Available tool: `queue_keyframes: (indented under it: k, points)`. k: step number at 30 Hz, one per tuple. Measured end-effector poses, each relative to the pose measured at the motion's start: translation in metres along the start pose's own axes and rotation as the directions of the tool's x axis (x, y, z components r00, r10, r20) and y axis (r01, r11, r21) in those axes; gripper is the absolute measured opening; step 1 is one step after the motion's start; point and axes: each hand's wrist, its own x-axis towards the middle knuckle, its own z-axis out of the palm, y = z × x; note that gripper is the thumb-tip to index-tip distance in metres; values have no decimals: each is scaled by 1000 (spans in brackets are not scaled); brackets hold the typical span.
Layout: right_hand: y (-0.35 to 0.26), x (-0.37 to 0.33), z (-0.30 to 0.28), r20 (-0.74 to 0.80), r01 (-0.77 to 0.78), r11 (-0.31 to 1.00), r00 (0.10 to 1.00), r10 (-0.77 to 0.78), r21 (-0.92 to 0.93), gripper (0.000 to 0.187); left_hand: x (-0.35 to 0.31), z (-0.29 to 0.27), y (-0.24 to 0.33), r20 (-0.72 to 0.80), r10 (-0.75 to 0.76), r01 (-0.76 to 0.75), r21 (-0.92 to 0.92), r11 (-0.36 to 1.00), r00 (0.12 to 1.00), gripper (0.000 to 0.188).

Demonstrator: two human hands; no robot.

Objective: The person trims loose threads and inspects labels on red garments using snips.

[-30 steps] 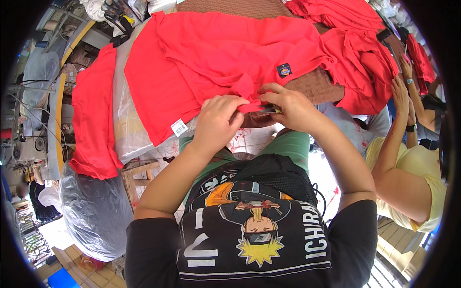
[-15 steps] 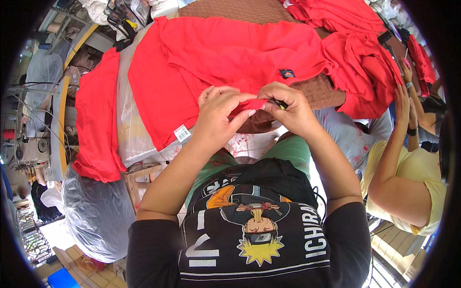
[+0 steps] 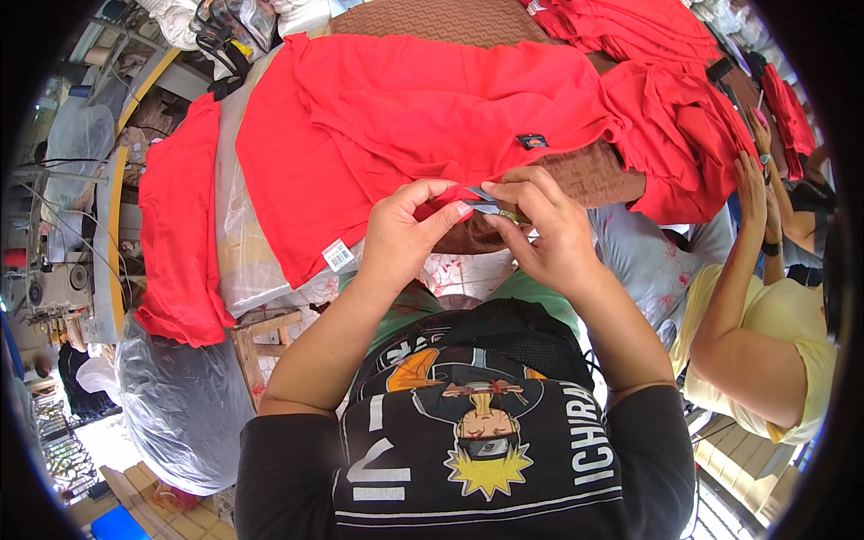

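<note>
A red shirt [image 3: 432, 99] lies spread over the table in front of me, a dark label [image 3: 532, 142] at its neck edge and a white barcode tag [image 3: 338, 255] near its hem. My left hand [image 3: 402, 227] pinches a bit of the shirt's near edge between thumb and fingers. In my right hand [image 3: 551, 220] is a small pair of thread snips [image 3: 484, 206], mostly covered by the fingers. Their blades are apart and point left, right by the pinched cloth and my left fingertips.
More red garments lie folded at left [image 3: 183, 216], bunched at right [image 3: 688, 144] and piled at the far right [image 3: 630, 36]. A brown textured cover [image 3: 589, 175] shows beneath. At right, a co-worker in a yellow top [image 3: 765, 333] reaches toward the bunched garment. A plastic-wrapped bundle [image 3: 184, 405] stands lower left.
The snips have turned out of my right palm, their blades now showing beside the cloth. My right fingers have shifted right, away from the pinched edge; my left hand keeps its pinch.
</note>
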Motion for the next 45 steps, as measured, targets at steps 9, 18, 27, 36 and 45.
queue_keyframes:
  k: [9, 18, 27, 36, 45]
  points:
    - [-1, 4, -2, -37, -16, 999, 999, 18, 37, 23, 0, -2, -1, -3, -24, 24, 46, 999, 1000, 26]
    - [21, 17, 11, -43, -128, 967, 989, 141, 218, 24, 1, 0, 10, 55, 530, -457, 586, 669, 846, 32]
    - [6, 26, 3, 52, -120, 958, 993, 110, 262, 19, 13, 22, 6, 47, 599, -480, 650, 589, 800, 50]
    - [16, 33, -44, 327, -212, 919, 940, 98, 333, 12, 8, -12, 26, 276, 126, -131, 1, 991, 953, 25]
    - [21, 31, -52, 282, -288, 803, 947, 157, 521, 11, 1, -1, 28, 323, 117, -147, 69, 987, 939, 21]
